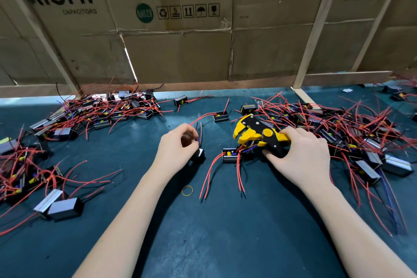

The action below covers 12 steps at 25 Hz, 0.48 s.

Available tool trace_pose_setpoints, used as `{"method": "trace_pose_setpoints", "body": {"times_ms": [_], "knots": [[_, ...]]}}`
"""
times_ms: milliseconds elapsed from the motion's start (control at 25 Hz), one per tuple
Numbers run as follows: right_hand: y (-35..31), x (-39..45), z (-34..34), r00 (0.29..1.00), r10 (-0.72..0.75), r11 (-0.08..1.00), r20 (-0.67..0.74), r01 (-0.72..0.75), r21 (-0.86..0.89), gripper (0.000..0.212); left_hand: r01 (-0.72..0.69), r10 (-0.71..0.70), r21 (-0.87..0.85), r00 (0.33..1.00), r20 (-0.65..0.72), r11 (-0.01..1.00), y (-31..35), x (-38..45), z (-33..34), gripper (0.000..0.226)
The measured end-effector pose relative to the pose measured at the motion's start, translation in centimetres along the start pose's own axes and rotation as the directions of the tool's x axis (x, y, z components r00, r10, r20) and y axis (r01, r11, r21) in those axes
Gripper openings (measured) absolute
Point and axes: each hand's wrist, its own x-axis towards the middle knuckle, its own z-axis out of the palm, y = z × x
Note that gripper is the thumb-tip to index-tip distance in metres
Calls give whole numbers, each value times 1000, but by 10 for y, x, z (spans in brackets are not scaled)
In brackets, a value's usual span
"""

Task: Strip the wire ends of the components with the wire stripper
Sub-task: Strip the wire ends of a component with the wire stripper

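Note:
My left hand [178,145] holds a small black component [199,154] at the middle of the green mat, its fingers curled round the component's red and dark wires [199,130], which stand upward. My right hand [302,153] grips the handles of the yellow and black wire stripper [257,134], whose jaws point left and up and hold no wire. Just below the stripper's jaws another open component [229,155] lies on the mat, with red wires trailing toward me.
Heaps of black components with red wires lie at the left [101,110], the far left [20,165] and the right [338,128]. A yellow rubber band [187,190] lies between my forearms. Cardboard sheets on wooden battens [180,40] wall off the back of the table.

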Motion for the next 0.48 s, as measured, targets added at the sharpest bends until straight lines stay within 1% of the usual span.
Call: {"method": "trace_pose_setpoints", "body": {"times_ms": [80, 160, 240, 360, 480], "knots": [[0, 0, 0, 1000, -4, 1000, 0, 4, -2, 45, 11, -10, -27, 999, 32, 1000, -1, 0, 1, 27], [0, 0, 0, 1000, 0, 1000, 2, 0, -1, 45, 23, -20, -45, 998, 56, 999, 0, 1, 3, 32], [0, 0, 0, 1000, -1, 1000, -2, 1, 1, 45, 16, -12, -76, 998, 55, 997, 2, 1, 4, 33], [-1, 0, -1, 1000, 9, 1000, -5, -8, 21, 44, -6, 8, -123, 1000, 15, 992, 4, 1, 4, 33], [-3, 0, -3, 999, 34, 995, -35, -31, 90, 43, 29, -30, -164, 1000, -4, 986, 4, 3, 3, 32]]}}
